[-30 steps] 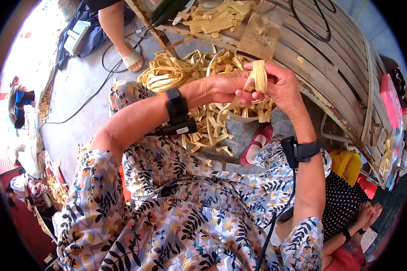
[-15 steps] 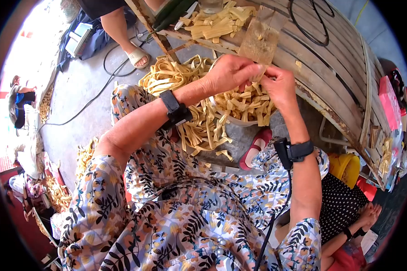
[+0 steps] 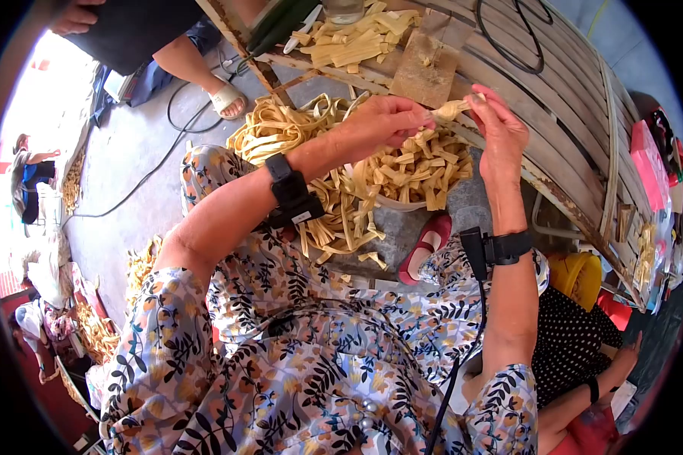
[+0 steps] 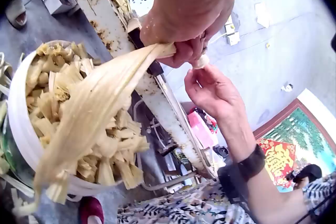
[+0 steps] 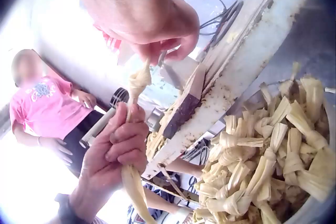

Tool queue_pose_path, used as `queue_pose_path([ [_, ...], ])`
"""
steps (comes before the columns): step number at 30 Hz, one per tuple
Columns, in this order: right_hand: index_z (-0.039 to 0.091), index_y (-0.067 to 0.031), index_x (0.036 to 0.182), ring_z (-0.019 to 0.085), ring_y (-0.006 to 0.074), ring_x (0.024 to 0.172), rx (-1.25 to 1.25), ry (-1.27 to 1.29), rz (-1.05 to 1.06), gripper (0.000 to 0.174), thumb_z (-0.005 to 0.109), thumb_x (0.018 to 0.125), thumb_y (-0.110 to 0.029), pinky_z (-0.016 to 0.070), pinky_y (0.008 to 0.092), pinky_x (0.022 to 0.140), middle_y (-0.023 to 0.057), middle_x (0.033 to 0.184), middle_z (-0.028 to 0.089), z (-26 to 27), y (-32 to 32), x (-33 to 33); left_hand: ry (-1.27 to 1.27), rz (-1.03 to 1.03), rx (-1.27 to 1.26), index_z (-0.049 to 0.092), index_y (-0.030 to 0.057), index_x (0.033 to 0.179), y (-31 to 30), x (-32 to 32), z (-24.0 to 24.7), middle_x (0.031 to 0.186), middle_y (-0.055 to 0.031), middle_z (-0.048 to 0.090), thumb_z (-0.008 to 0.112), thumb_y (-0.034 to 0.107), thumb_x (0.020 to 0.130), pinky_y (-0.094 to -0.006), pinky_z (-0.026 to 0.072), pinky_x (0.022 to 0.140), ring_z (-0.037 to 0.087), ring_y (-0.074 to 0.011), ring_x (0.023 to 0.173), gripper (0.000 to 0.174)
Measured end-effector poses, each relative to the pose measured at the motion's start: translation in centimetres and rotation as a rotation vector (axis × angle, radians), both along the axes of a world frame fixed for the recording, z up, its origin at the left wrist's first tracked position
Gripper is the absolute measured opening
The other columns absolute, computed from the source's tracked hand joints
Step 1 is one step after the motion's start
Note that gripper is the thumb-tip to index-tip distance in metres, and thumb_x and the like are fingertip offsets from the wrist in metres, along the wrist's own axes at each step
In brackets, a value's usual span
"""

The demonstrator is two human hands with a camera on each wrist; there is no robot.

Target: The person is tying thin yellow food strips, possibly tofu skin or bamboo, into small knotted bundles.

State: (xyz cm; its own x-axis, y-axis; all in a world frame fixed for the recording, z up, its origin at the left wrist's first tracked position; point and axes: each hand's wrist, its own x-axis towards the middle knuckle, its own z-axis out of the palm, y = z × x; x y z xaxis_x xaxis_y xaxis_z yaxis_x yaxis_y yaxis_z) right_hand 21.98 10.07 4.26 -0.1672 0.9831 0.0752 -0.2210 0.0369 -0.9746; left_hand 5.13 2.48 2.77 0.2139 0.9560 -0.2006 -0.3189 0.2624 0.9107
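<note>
A pale yellow strip with a knot [image 5: 140,79] is stretched between the two hands above the bucket. The left hand [image 3: 391,125] has its fingers curled round the strip below the knot, and a long flat tail [image 4: 100,87] hangs from it in the left wrist view. The right hand [image 3: 501,133] pinches the strip's short end between thumb and fingertips, on the far side of the knot. Under the hands, a white-rimmed bucket [image 4: 21,119] is heaped with knotted pieces [image 5: 252,166]. Long loose strips [image 3: 269,133] lie left of the bucket.
A slatted table with a rusty edge [image 3: 558,182] stands beyond the hands. On it lie a wooden block [image 3: 425,76], flat pieces [image 3: 357,42], a jar [image 3: 343,9] and a black cable [image 3: 520,64]. A yellow bucket [image 3: 577,279] is at right; other people stand or sit nearby.
The hands, first close together with the strip looped round the right fingers, have moved apart; a knot now shows between them. The person at the upper left has shifted.
</note>
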Motion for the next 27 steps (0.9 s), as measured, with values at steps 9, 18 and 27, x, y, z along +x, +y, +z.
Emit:
queue_pose_path([
  [9, 0.06, -0.0055, 0.098, 0.05, 0.0038, 0.06, -0.284, -0.195, 0.505, 0.023, 0.064, 0.077, -0.014, 0.0416, 0.0163, 0.05, 0.0023, 0.08, 0.06, 0.3, -1.6, -0.3, -0.147, -0.161, -0.079, 0.055, 0.0056, 0.08, -0.4, -1.6, -0.1, 0.056, 0.0098, 0.031, 0.049, 0.029, 0.088, -0.017, 0.0181, 0.042, 0.023, -0.001, 0.047, 0.025],
  [18, 0.06, -0.0012, 0.086, 0.036, 0.0006, 0.048, -0.274, 0.01, 0.4, 0.013, 0.062, 0.075, -0.007, 0.0238, 0.0157, 0.041, -0.0044, 0.061, 0.048, -0.5, -1.7, -1.1, -0.21, -0.192, -0.164, 0.053, 0.0057, 0.079, -0.2, -2.7, -0.2, 0.054, 0.0098, 0.029, 0.048, 0.027, 0.089, -0.0166, 0.0167, 0.041, 0.02, -0.0013, 0.044, 0.024],
  [27, 0.06, -0.0018, 0.083, 0.037, 0.0009, 0.049, -0.276, -0.057, 0.438, 0.012, 0.064, 0.076, -0.01, 0.0271, 0.015, 0.042, -0.0028, 0.063, 0.05, -0.4, -0.9, -1.2, -0.259, -0.241, -0.245, 0.053, 0.0053, 0.079, 0.3, -3.1, -0.8, 0.053, 0.0099, 0.029, 0.044, 0.022, 0.091, -0.0143, 0.0176, 0.037, 0.024, -0.0001, 0.044, 0.022],
])
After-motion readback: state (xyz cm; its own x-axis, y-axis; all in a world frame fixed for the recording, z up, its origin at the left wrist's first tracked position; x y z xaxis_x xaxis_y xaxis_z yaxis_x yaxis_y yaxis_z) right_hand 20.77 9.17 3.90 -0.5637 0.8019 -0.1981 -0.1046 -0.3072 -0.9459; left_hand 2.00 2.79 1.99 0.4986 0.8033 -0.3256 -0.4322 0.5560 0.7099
